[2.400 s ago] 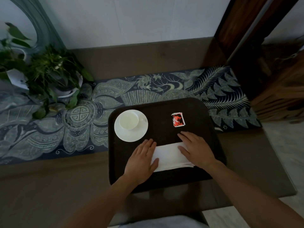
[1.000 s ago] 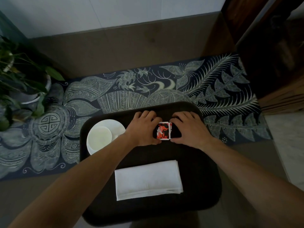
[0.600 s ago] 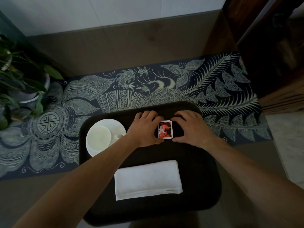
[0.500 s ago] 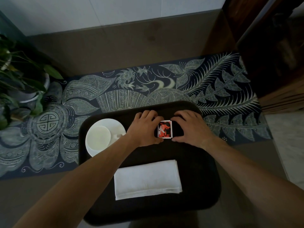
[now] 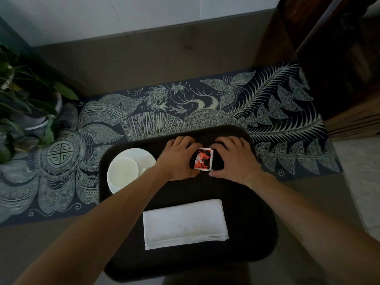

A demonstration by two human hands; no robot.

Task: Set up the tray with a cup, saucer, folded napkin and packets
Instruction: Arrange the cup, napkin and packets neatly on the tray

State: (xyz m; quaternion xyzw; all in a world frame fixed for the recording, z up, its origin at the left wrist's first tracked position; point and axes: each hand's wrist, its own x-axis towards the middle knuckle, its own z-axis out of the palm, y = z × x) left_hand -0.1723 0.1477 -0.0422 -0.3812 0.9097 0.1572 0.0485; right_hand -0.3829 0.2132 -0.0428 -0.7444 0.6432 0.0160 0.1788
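Observation:
A dark brown tray [image 5: 257,212] lies on the table in front of me. At its left stands a white cup [image 5: 123,171] on a white saucer [image 5: 145,159]. A folded white napkin [image 5: 185,223] lies flat in the tray's near half. A small stack of red, black and white packets [image 5: 203,162] sits at the tray's far middle. My left hand [image 5: 178,159] holds the stack's left side and my right hand [image 5: 234,161] its right side, fingers at the far edge, thumbs at the near edge.
The tray rests partly on a dark blue patterned runner [image 5: 267,103] across a brown tabletop [image 5: 164,54]. A potted plant [image 5: 26,103] stands at the far left. Dark wooden furniture [image 5: 339,58] rises at the right, a white wall [image 5: 144,13] behind.
Both hands left the napkin and moved up to the packets, closing round the stack from both sides. In the last half second they have hardly moved.

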